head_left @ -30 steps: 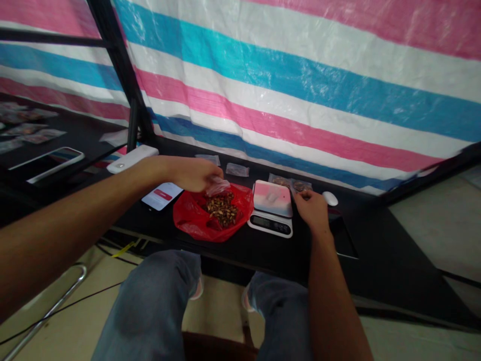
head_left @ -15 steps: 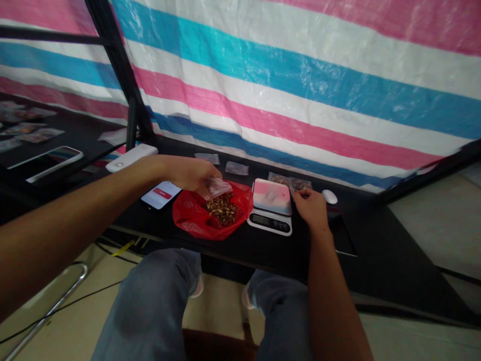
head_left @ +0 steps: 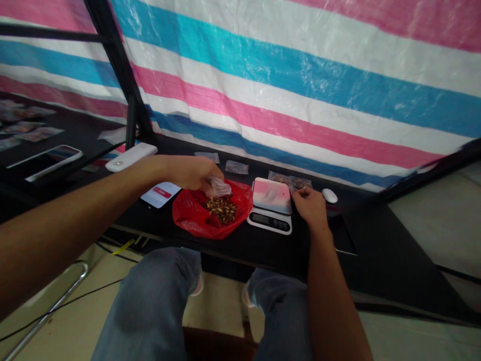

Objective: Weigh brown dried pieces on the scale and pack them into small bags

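Head cam: the left hand (head_left: 195,174) has its fingers closed on a small clear bag (head_left: 221,187), pinching it at one end right over a heap of brown pieces (head_left: 222,208) in an open red plastic bag (head_left: 187,216). The clear bag's loose end points to the person's right, and its long axis looks roughly sideways, maybe dipping a touch. It's crumpled, so I can't say which way the mouth faces.

Right hand (head_left: 312,208) is over past the white scale (head_left: 271,196), fingers curled in by two small filled packets (head_left: 281,178) behind it. Fingertips look like they're at the nearer corner of the right-hand packet, but I honestly can't tell if they're gripping it or just resting there.

The scale's long axis runs away from the person, display end nearest. Two flat clear packets (head_left: 236,167) lie behind the red bag, both long side to side. A lit phone (head_left: 161,194) sits left of the red bag, partly under the left forearm.
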